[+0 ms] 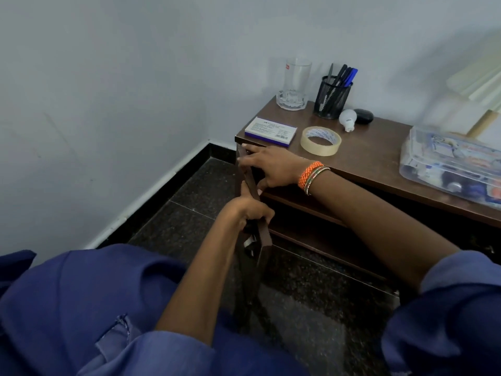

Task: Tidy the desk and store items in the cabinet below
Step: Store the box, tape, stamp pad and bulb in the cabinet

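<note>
A brown desk [374, 147] stands in the corner with an open cabinet below it. The cabinet door [260, 229] is swung out toward me, seen edge-on. My left hand [249, 210] grips the door's top edge with curled fingers. My right hand [268, 166], with bangles at the wrist, rests at the upper hinge corner under the desk's left edge, fingers straight along the door. On the desk lie a white and blue box [271, 130], a roll of tape [320, 140], a white bulb [347, 119] and a small black case [363, 115].
A drinking glass [295, 82] and a black mesh pen holder [333, 96] stand at the desk's back edge. A clear plastic box [450, 164] of small items sits at the right. Dark shelves [306, 204] show inside the cabinet. The floor is dark tile; walls close in behind and left.
</note>
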Available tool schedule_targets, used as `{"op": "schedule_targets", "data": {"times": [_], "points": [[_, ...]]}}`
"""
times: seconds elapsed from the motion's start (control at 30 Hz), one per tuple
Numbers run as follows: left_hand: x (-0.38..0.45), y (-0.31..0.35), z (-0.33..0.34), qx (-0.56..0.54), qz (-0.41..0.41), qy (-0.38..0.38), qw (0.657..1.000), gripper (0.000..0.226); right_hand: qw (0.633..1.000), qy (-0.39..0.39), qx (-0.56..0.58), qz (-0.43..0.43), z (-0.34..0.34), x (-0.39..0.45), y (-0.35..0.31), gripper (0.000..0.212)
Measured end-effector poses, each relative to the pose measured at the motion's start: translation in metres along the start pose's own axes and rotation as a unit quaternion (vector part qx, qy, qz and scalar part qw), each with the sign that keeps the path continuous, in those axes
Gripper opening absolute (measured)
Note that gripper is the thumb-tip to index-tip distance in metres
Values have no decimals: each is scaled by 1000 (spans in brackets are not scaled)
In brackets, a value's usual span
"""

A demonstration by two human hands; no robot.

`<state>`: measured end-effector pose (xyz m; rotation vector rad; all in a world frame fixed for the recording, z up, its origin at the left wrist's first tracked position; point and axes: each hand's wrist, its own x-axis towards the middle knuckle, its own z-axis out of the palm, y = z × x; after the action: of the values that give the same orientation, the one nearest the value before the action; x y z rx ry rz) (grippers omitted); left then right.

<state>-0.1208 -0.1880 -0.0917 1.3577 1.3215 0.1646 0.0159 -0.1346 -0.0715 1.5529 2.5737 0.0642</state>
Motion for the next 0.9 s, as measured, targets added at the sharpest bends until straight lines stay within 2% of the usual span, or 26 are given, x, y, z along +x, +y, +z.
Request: {"op": "schedule_targets", "data": {"times": [0.07,0.17,0.33,0.4,0.47,0.57,0.63,0.7,0.9], "points": [[-2,-4,-16,55,-4,1,998,104,1000,-3,-8,-20,-6,12,-9,63],[-7,-9,-36,79,3,-8,997,92,997,22,-44,-57,-11,29,-17,52],[-11,-12,-64,116,-7,15,993,83,994,73,-52,-68,-4,47,-20,55],[-10,-14,-75,162,-8,59,985,79,993,87,-44,-63,-3,54,-24,60],[-8,-20,-81,180,-7,145,973,68,992,100,-45,-56,-1,63,-29,64],[-6,-34,-89,150,13,310,939,44,991,123,-37,-35,1,79,-39,63],[-2,-43,-96,128,37,373,918,41,991,130,-16,-13,1,89,-45,60],[1,-47,-100,110,61,399,908,44,990,137,-5,5,3,94,-47,60],[5,-51,-98,110,85,413,900,44,987,152,42,33,11,93,-44,59]]}}
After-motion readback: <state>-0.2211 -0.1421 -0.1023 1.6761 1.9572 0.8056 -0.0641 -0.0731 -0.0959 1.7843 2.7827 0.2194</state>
